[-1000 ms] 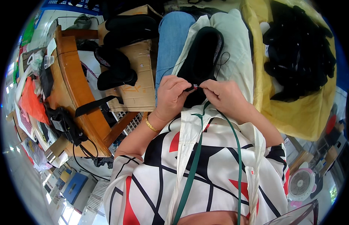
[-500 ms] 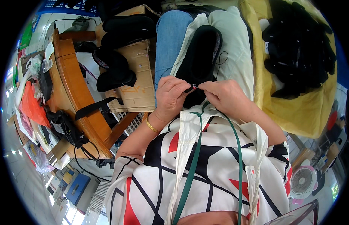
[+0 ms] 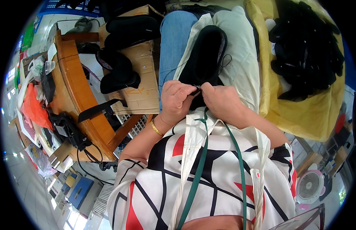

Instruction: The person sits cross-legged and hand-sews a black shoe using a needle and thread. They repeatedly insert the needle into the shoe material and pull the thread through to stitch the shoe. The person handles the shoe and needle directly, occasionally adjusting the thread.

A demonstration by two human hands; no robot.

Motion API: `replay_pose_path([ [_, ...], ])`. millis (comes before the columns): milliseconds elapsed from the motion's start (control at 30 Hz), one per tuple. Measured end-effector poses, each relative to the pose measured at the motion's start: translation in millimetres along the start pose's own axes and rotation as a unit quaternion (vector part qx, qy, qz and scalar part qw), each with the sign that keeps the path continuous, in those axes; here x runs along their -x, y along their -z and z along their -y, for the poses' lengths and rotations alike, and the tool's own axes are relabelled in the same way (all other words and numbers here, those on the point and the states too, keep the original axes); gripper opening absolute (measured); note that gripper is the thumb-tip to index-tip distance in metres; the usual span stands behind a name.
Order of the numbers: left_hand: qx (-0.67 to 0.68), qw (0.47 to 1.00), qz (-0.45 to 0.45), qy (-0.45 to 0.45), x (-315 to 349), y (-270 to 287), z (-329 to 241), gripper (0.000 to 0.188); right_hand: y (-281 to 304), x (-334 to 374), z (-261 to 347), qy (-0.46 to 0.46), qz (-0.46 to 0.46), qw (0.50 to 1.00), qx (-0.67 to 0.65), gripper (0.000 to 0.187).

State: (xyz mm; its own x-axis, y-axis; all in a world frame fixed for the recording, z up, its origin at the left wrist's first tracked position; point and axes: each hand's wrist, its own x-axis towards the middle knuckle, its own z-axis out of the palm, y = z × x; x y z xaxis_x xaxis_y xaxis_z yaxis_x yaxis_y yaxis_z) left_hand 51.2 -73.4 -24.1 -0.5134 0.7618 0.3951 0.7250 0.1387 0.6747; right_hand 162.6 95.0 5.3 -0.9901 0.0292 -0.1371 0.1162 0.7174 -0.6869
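A black cloth shoe (image 3: 204, 57) rests on my lap, over a pale apron (image 3: 239, 46), its opening facing up. At the shoe's near end, my left hand (image 3: 177, 97) pinches the edge of the black fabric. Right beside it, my right hand (image 3: 223, 102) is closed at the same spot, fingertips nearly meeting the left ones. A small light detail shows between the fingertips, too small to make out. Loose dark thread (image 3: 226, 60) curls at the shoe's right side.
To the left, black shoes (image 3: 118, 71) lie on a cardboard box (image 3: 143, 76) beside a wooden table (image 3: 72, 76) with a black bag (image 3: 67, 130). At the right, a yellow sack (image 3: 308, 120) holds a pile of black shoes (image 3: 304, 50). A pink-white fan (image 3: 310, 184) stands lower right.
My right hand has shifted slightly left and turned, bringing its fingertips closer to the left ones. The small reddish-white patch between the fingers is now mostly covered.
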Motion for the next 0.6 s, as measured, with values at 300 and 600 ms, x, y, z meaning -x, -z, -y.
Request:
replay_pose_path([
  [300,-0.004,1.000,0.013,0.014,-0.9,4.0,-4.6,0.029,-6.5,5.7,-7.8,0.018,-0.036,0.999,0.018,0.008],
  [600,0.013,0.999,-0.012,0.032,1.2,-0.7,-3.6,0.027,8.8,8.7,-15.9,0.024,-0.061,0.990,-0.127,0.019],
])
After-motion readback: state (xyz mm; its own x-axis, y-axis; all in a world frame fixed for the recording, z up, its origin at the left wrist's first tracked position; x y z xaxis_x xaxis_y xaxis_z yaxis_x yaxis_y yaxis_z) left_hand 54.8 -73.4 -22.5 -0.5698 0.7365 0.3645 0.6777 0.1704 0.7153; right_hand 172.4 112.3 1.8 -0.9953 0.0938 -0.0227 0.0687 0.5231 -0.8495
